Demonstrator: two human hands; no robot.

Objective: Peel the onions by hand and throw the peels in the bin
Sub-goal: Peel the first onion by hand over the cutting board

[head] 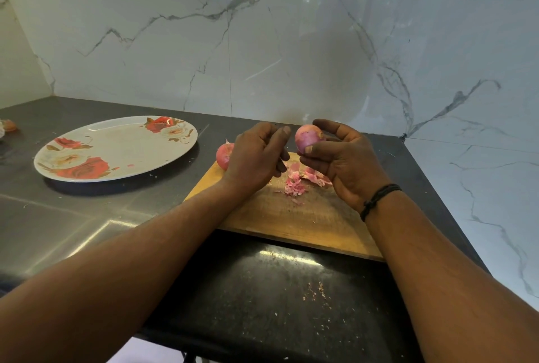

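Note:
My right hand (341,164) holds a small pink onion (307,136) between thumb and fingers, lifted above the wooden cutting board (294,216). Just left of it, my left hand (256,155) hovers with loosely curled fingers, its fingertips close to the onion but apart from it; whether it pinches a scrap of peel I cannot tell. A second onion (224,155) with its skin on lies at the board's far left corner, partly hidden behind my left hand. Pink onion peels (297,183) lie scattered on the board under my hands. No bin is in view.
A white oval plate (116,149) with red rose print sits on the dark countertop to the left. A small orange-and-white scrap (8,126) lies at the far left edge. Marble-patterned walls close the back and right, with sockets above. Crumbs speckle the black surface (291,298) in front.

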